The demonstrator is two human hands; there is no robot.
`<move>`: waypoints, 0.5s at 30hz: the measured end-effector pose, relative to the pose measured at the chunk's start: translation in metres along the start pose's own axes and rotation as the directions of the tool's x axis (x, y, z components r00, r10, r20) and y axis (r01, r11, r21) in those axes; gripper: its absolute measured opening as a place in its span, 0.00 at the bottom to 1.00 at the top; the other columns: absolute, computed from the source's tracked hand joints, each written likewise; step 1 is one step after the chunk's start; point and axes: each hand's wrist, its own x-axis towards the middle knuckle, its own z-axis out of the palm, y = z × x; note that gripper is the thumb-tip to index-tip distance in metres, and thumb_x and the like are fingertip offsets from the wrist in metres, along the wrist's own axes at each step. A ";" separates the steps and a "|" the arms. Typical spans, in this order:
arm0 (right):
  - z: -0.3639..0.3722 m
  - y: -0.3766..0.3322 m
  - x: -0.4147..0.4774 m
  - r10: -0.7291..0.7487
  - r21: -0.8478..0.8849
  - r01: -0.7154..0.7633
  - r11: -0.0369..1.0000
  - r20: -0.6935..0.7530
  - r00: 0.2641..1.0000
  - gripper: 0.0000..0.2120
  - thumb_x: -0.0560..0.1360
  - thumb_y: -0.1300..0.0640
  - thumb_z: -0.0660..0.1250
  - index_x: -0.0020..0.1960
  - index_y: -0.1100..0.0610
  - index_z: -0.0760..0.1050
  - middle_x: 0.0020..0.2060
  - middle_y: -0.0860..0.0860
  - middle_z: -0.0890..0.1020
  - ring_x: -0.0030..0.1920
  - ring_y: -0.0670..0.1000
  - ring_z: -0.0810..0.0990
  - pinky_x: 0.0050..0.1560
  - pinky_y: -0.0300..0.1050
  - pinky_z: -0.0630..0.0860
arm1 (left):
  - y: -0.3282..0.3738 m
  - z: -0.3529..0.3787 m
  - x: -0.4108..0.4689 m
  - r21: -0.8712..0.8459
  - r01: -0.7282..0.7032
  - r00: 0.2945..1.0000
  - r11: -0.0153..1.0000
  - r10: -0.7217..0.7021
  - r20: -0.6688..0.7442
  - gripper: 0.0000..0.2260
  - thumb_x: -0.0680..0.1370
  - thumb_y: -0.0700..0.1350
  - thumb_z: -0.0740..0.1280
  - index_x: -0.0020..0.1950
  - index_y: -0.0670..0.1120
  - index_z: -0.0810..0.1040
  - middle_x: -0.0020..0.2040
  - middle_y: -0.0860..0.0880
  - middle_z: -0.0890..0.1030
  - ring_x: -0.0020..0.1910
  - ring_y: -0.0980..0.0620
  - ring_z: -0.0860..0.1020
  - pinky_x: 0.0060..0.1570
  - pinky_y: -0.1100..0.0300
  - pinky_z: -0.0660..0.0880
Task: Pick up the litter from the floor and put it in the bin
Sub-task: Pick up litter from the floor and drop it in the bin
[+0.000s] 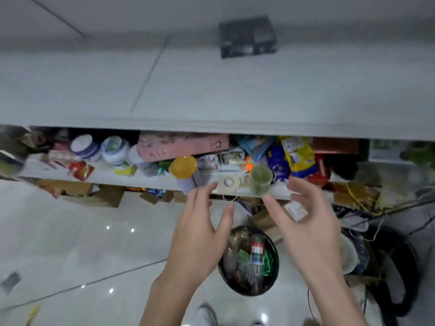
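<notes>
Here, left hand [200, 231] and right hand [306, 227], fingers spread, hover over bin [249, 293] near shelf [117, 175].

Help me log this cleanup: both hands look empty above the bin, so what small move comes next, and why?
Probably turn left and reach the left hand down for the yellow wrapper on the floor. Both it and the right hand are open and hold nothing above the black bin, which already holds bottles, while the wrapper and a dark scrap lie on the tiles.
</notes>
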 end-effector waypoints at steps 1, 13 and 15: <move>-0.009 -0.023 0.000 -0.048 0.017 0.048 0.999 -0.003 0.999 0.25 0.68 0.38 0.76 0.63 0.40 0.76 0.57 0.34 0.78 0.60 0.35 0.76 0.62 0.41 0.73 | 0.018 -0.018 -0.001 0.000 -0.020 0.999 1.000 0.020 -0.026 0.22 0.79 0.59 0.63 0.72 0.57 0.67 0.65 0.61 0.70 0.62 0.62 0.73 0.59 0.62 0.72; -0.096 -0.224 -0.049 -0.465 0.175 0.451 0.875 0.045 0.884 0.25 0.71 0.41 0.76 0.66 0.43 0.74 0.59 0.38 0.78 0.62 0.41 0.76 0.64 0.48 0.75 | 0.169 -0.179 -0.065 0.060 -0.143 0.936 0.988 0.155 -0.317 0.24 0.81 0.57 0.64 0.75 0.54 0.65 0.70 0.59 0.69 0.65 0.62 0.70 0.63 0.60 0.69; -0.102 -0.235 -0.062 -0.503 0.190 0.484 0.854 0.068 0.861 0.25 0.72 0.41 0.76 0.66 0.44 0.75 0.60 0.38 0.78 0.62 0.41 0.76 0.65 0.49 0.75 | 0.176 -0.192 -0.082 0.046 -0.137 0.926 0.989 0.144 -0.348 0.23 0.81 0.58 0.64 0.75 0.55 0.66 0.69 0.60 0.69 0.62 0.64 0.70 0.61 0.62 0.70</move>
